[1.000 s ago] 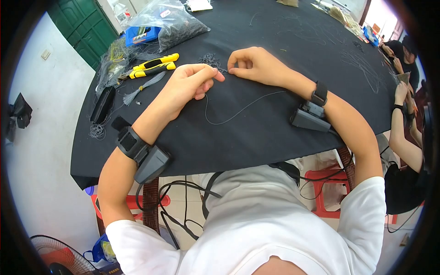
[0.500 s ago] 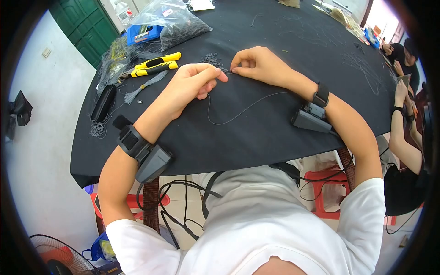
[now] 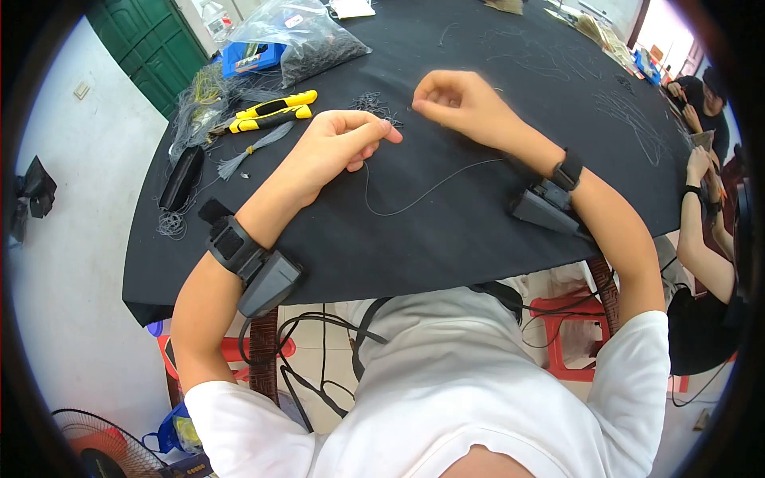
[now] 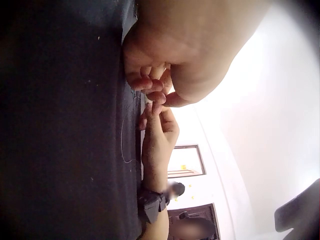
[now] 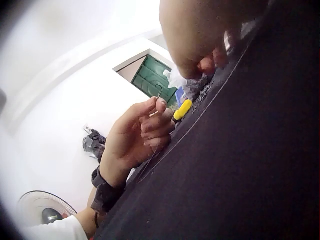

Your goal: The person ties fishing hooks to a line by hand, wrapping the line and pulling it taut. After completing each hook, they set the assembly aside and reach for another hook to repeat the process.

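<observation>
In the right wrist view my left hand [image 5: 137, 132] pinches a small fish hook [image 5: 159, 91] between thumb and index fingertip, its bend pointing up. A thin grey fishing line [image 3: 398, 213] hangs from below this hand and curves over the black cloth toward the right wrist. My right hand [image 3: 462, 107] is a little to the right of the left fingertips, its fingers curled and its thumb and index tips together in a pinch on the line. The bit of line between those tips is too fine to make out. Behind the hands lies a tangled dark heap [image 3: 370, 103].
Yellow-and-black pliers [image 3: 275, 113], a tied bundle of line [image 3: 255, 151] and a black case [image 3: 182, 179] lie to the left. Farther back are a blue box [image 3: 249, 60] and a clear bag [image 3: 323, 52] of dark pieces. Other people sit at the far right.
My right hand has lifted away from the left fingertips, up and to the right, widening the gap. The left hand keeps its pinch, nearly still.
</observation>
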`<state>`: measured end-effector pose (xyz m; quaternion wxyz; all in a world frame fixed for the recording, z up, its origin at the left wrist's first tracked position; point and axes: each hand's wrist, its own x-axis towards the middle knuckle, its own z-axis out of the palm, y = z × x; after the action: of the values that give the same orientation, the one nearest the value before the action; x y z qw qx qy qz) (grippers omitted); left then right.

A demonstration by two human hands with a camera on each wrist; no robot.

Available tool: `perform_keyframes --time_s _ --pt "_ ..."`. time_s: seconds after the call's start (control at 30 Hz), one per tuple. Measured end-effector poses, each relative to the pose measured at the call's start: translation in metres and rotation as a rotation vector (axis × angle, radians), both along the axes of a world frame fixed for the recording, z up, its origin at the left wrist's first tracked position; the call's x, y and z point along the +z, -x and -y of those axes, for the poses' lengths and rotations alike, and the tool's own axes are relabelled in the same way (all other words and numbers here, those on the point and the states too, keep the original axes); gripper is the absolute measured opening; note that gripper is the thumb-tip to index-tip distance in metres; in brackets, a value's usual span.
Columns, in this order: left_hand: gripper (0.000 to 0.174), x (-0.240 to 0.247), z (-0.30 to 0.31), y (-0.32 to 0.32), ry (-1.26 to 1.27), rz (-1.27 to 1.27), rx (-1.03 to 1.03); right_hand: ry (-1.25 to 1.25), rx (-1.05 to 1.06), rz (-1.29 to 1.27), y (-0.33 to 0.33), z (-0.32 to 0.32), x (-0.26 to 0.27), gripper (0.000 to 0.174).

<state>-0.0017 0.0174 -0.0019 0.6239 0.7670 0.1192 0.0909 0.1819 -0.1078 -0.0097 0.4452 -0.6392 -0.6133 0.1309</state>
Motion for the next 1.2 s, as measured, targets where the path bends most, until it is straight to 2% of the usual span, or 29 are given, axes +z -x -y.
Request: perform_keyframes --time_s 0.07,0.17,0.37,0.47,0.87,1.2 --pt "0.023 0.0 0.0 0.0 -0.02 -0.004 0.0 -0.052 0.037 -0.194 0.008 0.007 0.007 0.013" --pt "0.024 0.0 0.0 0.001 -0.04 0.008 -0.011 -0.123 0.131 -0.253 0.017 0.013 0.018 0.014" --pt "0.027 -0.001 0.002 0.001 -0.098 0.005 -0.044 -0.097 0.185 -0.216 0.037 0.029 0.041 0.019" --pt "0.027 0.001 0.003 0.001 -0.135 0.008 -0.057 0.023 0.172 -0.236 0.042 0.038 0.041 0.019" --pt "0.027 0.001 0.006 0.001 -0.186 0.026 -0.081 -0.002 0.115 -0.253 0.026 0.035 0.019 0.016" --pt "0.026 -0.001 0.009 0.0 -0.193 0.06 -0.092 0.013 0.208 -0.231 0.028 0.031 0.007 0.012"
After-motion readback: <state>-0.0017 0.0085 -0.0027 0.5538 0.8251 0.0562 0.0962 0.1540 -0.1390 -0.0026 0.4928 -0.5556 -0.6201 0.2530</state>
